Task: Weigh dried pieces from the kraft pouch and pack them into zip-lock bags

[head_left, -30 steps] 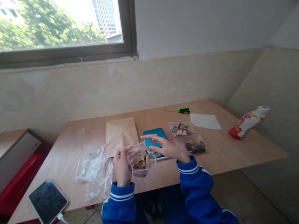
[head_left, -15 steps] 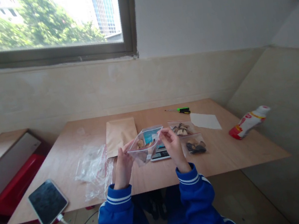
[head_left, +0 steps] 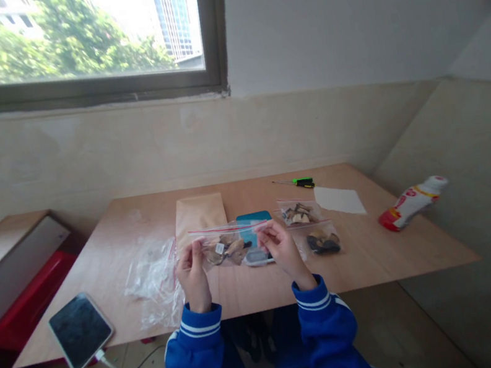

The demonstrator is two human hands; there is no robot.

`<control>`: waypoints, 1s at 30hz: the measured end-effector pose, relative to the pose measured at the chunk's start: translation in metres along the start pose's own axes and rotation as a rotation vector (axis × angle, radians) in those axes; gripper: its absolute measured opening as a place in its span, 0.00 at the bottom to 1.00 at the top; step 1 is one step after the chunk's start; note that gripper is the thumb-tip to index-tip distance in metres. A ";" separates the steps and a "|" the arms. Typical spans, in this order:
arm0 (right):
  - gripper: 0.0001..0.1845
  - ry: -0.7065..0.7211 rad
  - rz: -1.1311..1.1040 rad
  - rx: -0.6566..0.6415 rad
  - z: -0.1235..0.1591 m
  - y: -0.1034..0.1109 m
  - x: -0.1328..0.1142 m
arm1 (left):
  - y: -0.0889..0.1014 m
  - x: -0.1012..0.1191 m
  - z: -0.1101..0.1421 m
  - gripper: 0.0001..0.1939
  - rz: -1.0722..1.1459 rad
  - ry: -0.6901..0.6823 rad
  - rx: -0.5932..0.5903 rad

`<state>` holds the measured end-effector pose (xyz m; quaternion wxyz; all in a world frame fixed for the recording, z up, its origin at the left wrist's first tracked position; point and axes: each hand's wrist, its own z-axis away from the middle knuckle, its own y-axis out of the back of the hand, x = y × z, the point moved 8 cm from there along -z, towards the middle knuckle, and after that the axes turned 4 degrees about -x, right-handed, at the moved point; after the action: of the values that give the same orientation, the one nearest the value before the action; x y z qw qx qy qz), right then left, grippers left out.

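I hold a small clear zip bag [head_left: 228,242] with brown dried pieces stretched flat between both hands above the wooden table [head_left: 379,249]. My left hand [head_left: 193,274] pinches its left top corner. My right hand [head_left: 281,248] pinches the right top corner. The bag's red zip line runs level between my fingers. Behind the bag lies a teal digital scale [head_left: 255,220], partly hidden by it. Two more filled zip bags lie to the right: one [head_left: 299,213] farther back, one [head_left: 323,239] closer to me.
A brown paper envelope [head_left: 198,215] lies behind my left hand, a heap of empty clear bags [head_left: 152,275] to its left. A phone [head_left: 80,330] on a cable sits at the table's left corner. A green screwdriver [head_left: 302,182], white paper [head_left: 339,199] and a red-white bottle [head_left: 411,202] are to the right.
My right hand came off the scale and took the bag's right corner. Both hands raised the bag and pulled it out flat, with its zip edge level.
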<state>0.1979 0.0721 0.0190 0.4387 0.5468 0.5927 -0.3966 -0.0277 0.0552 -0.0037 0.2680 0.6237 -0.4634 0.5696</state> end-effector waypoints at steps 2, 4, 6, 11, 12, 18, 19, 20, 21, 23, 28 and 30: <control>0.12 0.012 0.012 0.018 0.002 0.003 -0.001 | 0.000 0.004 -0.001 0.15 -0.037 -0.019 -0.023; 0.11 0.025 0.033 0.033 0.003 0.004 -0.003 | -0.003 0.008 -0.001 0.15 -0.066 -0.038 -0.054; 0.11 0.029 0.048 0.044 0.004 0.005 -0.004 | -0.007 0.012 0.000 0.15 -0.081 -0.048 -0.077; 0.13 0.024 0.031 0.136 0.007 0.010 -0.007 | -0.010 0.014 0.002 0.15 -0.072 -0.037 -0.102; 0.13 0.021 0.023 0.155 0.007 0.011 -0.007 | -0.009 0.013 0.002 0.16 -0.051 -0.018 -0.103; 0.14 0.002 -0.012 0.186 0.010 0.013 -0.010 | -0.008 0.009 0.002 0.16 0.048 0.051 -0.141; 0.14 0.007 -0.016 0.190 0.010 0.013 -0.011 | -0.008 0.010 0.002 0.15 0.063 0.051 -0.141; 0.14 0.014 -0.019 0.193 0.010 0.013 -0.013 | -0.008 0.011 0.003 0.15 0.075 0.051 -0.145; 0.13 0.021 -0.022 0.194 0.011 0.013 -0.014 | -0.008 0.012 0.003 0.14 0.083 0.049 -0.154; 0.12 0.036 -0.025 0.192 0.012 0.012 -0.017 | -0.011 0.016 0.004 0.14 0.090 0.043 -0.196; 0.09 0.093 -0.012 0.230 0.015 0.017 -0.026 | -0.018 0.025 0.008 0.13 0.079 0.004 -0.300; 0.08 0.109 -0.030 0.238 0.015 0.020 -0.027 | -0.016 0.029 0.008 0.13 0.058 -0.022 -0.286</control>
<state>0.2194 0.0512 0.0406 0.3319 0.6069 0.5726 -0.4401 -0.0118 0.0475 0.0252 0.3326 0.5715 -0.5607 0.4983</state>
